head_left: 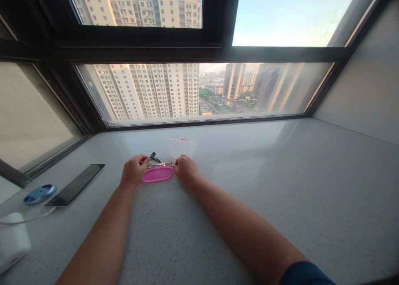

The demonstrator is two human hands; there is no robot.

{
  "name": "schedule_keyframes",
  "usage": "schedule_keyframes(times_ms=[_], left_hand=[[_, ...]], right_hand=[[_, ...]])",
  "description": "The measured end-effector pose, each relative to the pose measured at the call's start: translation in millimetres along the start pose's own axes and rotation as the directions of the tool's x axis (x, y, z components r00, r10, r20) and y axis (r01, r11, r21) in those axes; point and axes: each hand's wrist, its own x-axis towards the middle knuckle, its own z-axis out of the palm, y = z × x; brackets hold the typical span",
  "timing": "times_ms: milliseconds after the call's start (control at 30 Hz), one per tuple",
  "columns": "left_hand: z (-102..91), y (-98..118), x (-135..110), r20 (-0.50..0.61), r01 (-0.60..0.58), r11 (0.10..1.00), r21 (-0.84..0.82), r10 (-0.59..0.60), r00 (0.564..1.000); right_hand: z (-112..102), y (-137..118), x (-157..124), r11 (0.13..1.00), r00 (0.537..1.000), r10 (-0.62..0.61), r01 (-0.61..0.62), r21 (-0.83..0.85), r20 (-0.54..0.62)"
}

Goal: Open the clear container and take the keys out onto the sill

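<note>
A flat pink oval piece (158, 174) lies on the grey speckled sill (249, 185) between my two hands. Just behind it a thin metal chain (160, 164) stretches from hand to hand. My left hand (134, 171) is closed in a pinch on the chain's left end. My right hand (185, 169) is closed in a pinch on its right end. A small dark clip-like item (153, 156) sits by my left fingers. A clear plastic bag with a pink seal strip (181, 147) lies right behind the chain.
A dark phone (76, 184) lies flat at the left. Beside it sit a blue round object (40, 194) and a white box (12, 241) with a cable. The black window frame (199, 54) and glass rise behind the sill. A grey wall (368, 81) stands at right.
</note>
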Motion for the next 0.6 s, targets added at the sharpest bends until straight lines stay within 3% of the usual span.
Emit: schedule_keyframes(times_ms=[233,333,467,600], left_hand=[[4.9,-4.9,1.2,-0.029,0.068,0.997,-0.029,-0.069,0.997],[8.3,-4.8,2.0,0.014,0.039,0.999,-0.018,-0.038,0.999],[10.3,-5.3,1.1,0.038,0.022,0.999,-0.030,-0.021,0.999],[8.0,-6.5,-2.1,0.029,0.043,0.998,-0.043,-0.042,0.999]], right_hand=[[-3.3,-0.1,-3.2,1.000,1.000,-0.011,0.011,0.019,-0.022],[-7.6,-3.0,-8.4,0.985,0.987,-0.153,0.156,0.073,-0.051],[-11.2,-7.8,-16.0,0.879,0.886,-0.461,0.451,0.156,0.035],[-11.7,-11.9,-21.8,0.846,0.833,-0.532,0.517,0.128,0.150]])
